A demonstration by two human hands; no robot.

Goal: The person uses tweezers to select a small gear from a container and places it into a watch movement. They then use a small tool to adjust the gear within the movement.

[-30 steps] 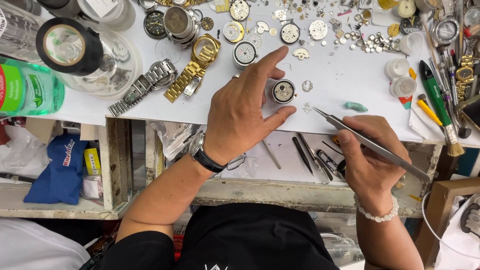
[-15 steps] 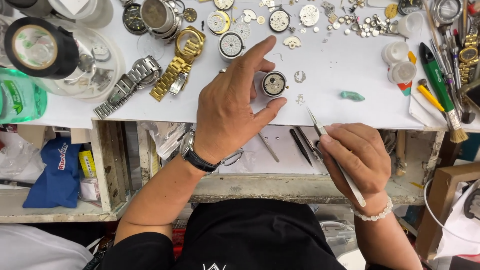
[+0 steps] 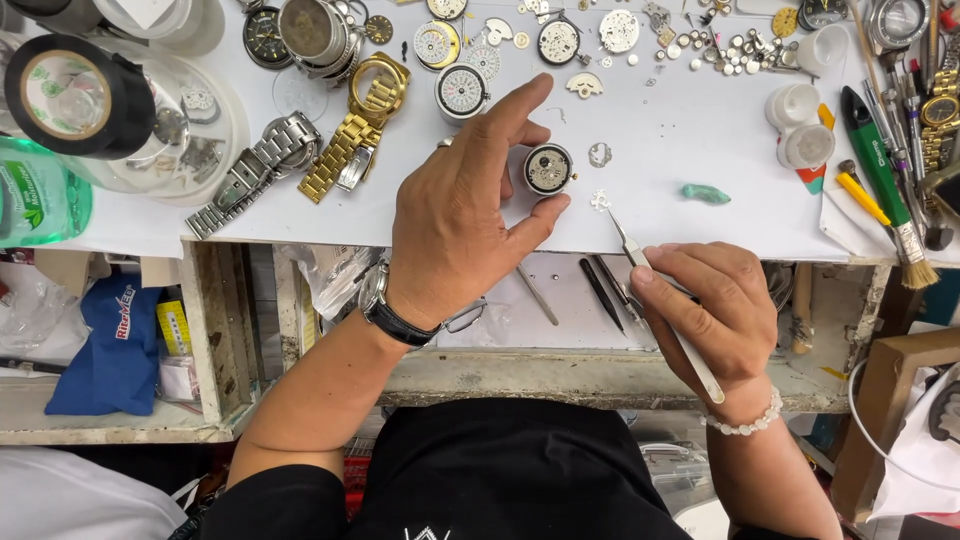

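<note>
Pinching the movement (image 3: 548,168), the left hand (image 3: 462,215) steadies it; beside it the right hand (image 3: 712,312) grips tweezers (image 3: 655,288). Far left: green-labelled bottle (image 3: 40,195), dish (image 3: 185,130) holding parts.

The right hand (image 3: 715,315) has drawn in from the lower right and turned the tweezers (image 3: 660,295) from lying flat and pointing left to standing steeply, their tips now down at a small toothed wheel (image 3: 600,200) on the white table (image 3: 680,130), just right of the round watch movement (image 3: 548,168). The left hand's (image 3: 460,220) thumb has closed nearer that movement's lower edge.
</note>
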